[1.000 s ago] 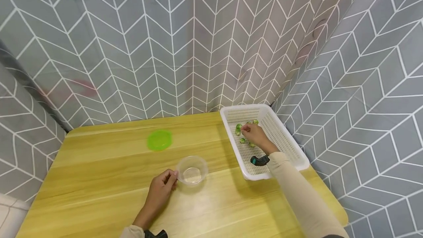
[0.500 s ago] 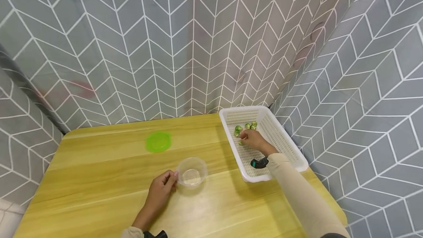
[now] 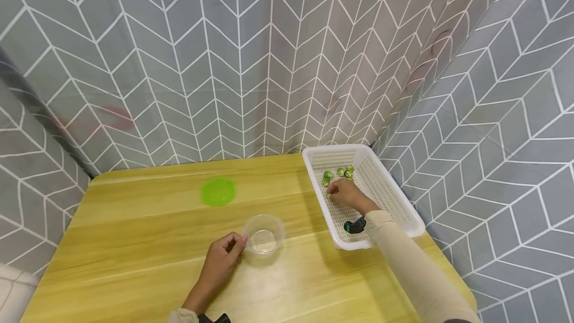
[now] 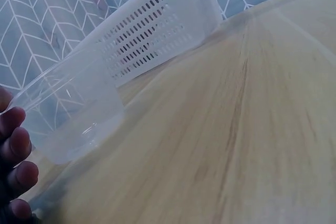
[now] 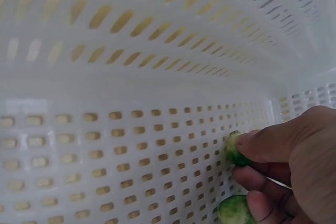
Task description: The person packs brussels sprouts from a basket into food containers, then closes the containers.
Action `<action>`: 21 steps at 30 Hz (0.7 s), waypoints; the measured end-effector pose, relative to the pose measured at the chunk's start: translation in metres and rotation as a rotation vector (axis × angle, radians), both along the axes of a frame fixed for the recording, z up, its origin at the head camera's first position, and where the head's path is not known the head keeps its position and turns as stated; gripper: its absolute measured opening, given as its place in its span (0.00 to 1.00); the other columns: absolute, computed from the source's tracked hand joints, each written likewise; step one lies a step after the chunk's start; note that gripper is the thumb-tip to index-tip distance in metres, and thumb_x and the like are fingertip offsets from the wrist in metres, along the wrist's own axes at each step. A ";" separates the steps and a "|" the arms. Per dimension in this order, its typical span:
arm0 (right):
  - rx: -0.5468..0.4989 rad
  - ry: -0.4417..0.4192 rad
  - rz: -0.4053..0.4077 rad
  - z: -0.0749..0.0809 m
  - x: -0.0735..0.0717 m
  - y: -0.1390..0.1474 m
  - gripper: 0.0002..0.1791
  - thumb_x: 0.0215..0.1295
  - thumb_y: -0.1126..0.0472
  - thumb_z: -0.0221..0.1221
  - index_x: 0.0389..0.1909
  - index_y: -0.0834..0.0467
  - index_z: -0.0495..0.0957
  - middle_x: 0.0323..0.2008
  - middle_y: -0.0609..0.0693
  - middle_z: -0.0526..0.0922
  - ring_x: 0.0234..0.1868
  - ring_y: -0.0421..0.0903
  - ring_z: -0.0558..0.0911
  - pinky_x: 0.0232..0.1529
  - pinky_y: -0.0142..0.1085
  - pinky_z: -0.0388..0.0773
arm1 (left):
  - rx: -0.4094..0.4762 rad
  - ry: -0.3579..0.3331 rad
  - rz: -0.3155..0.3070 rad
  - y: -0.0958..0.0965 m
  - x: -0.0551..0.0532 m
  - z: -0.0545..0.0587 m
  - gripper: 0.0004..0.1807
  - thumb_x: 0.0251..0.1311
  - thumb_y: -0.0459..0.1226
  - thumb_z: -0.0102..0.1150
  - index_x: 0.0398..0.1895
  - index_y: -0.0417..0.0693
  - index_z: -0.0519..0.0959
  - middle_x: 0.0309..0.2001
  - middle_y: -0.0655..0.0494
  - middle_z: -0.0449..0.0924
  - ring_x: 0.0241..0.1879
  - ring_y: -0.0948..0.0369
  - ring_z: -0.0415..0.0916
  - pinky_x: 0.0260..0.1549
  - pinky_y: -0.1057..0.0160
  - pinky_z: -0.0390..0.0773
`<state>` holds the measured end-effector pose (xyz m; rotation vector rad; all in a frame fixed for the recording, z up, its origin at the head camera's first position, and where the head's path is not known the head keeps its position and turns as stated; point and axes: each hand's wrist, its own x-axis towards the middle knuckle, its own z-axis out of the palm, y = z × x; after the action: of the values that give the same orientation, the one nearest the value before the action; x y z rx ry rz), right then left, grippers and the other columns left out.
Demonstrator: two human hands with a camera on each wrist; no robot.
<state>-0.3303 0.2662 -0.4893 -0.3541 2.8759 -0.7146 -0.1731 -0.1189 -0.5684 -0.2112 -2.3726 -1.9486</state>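
My left hand (image 3: 221, 258) pinches the left rim of a clear round plastic bowl (image 3: 264, 233) standing on the table. Its fingers (image 4: 18, 145) show beside the bowl wall in the left wrist view. Inside a white slotted basket (image 3: 321, 213) on the right, my right hand (image 3: 350, 194) reaches low. Thumb and forefinger pinch a small green Brussels sprout (image 5: 236, 150). Another sprout (image 5: 234, 210) lies under the lower fingers of that hand. Several more sprouts (image 3: 327, 175) lie on the basket floor beyond the hand.
A bright green round lid (image 3: 218, 191) lies flat on the wooden table (image 3: 134, 223), behind and left of the bowl. The basket's raised walls surround the right hand. Grey patterned curtains (image 3: 224, 64) hang along the back and right side.
My right hand has moved slightly nearer inside the basket, from the far sprouts to one closer, which it now pinches. The left hand keeps hold of the bowl rim.
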 end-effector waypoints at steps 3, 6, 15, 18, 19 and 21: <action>-0.002 -0.014 -0.010 0.002 0.001 0.002 0.10 0.65 0.65 0.63 0.45 0.61 0.85 0.42 0.53 0.86 0.44 0.52 0.83 0.45 0.47 0.80 | -0.007 0.015 -0.001 0.001 0.000 0.001 0.17 0.70 0.45 0.61 0.24 0.47 0.78 0.19 0.53 0.76 0.19 0.59 0.72 0.23 0.66 0.73; -0.035 -0.017 -0.035 0.007 0.003 0.006 0.10 0.67 0.63 0.64 0.47 0.61 0.84 0.44 0.54 0.86 0.47 0.54 0.83 0.48 0.47 0.80 | -0.011 0.010 0.004 0.003 0.000 0.004 0.17 0.71 0.42 0.60 0.25 0.42 0.78 0.20 0.48 0.76 0.20 0.56 0.72 0.23 0.67 0.73; -0.238 0.052 -0.108 0.025 0.018 0.010 0.16 0.71 0.58 0.63 0.54 0.62 0.83 0.49 0.58 0.86 0.49 0.55 0.84 0.48 0.46 0.81 | -0.023 0.021 0.012 0.008 0.003 0.017 0.16 0.72 0.38 0.58 0.26 0.37 0.78 0.20 0.41 0.76 0.20 0.52 0.73 0.22 0.66 0.73; -0.310 0.067 -0.107 0.033 0.028 0.005 0.17 0.71 0.56 0.63 0.55 0.61 0.82 0.51 0.57 0.85 0.50 0.54 0.84 0.48 0.46 0.82 | -0.030 0.014 0.032 0.005 0.001 0.010 0.17 0.71 0.41 0.60 0.25 0.40 0.78 0.19 0.46 0.75 0.19 0.56 0.72 0.22 0.67 0.73; -0.338 0.069 -0.106 0.036 0.032 0.004 0.17 0.71 0.56 0.63 0.55 0.61 0.82 0.52 0.57 0.85 0.50 0.54 0.84 0.48 0.45 0.82 | -0.028 0.007 0.038 0.004 0.000 0.007 0.18 0.71 0.43 0.60 0.25 0.41 0.78 0.19 0.48 0.75 0.19 0.57 0.72 0.22 0.66 0.73; -0.405 0.064 -0.108 0.042 0.039 -0.002 0.17 0.71 0.55 0.63 0.55 0.59 0.83 0.53 0.56 0.85 0.50 0.52 0.84 0.49 0.45 0.82 | -0.015 0.002 0.043 0.001 0.000 0.004 0.18 0.70 0.45 0.61 0.24 0.43 0.78 0.18 0.52 0.75 0.19 0.60 0.72 0.22 0.66 0.73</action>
<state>-0.2912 0.2641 -0.4475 -0.2725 2.8097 -1.3335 -0.1734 -0.1179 -0.5649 -0.1612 -2.3707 -1.9111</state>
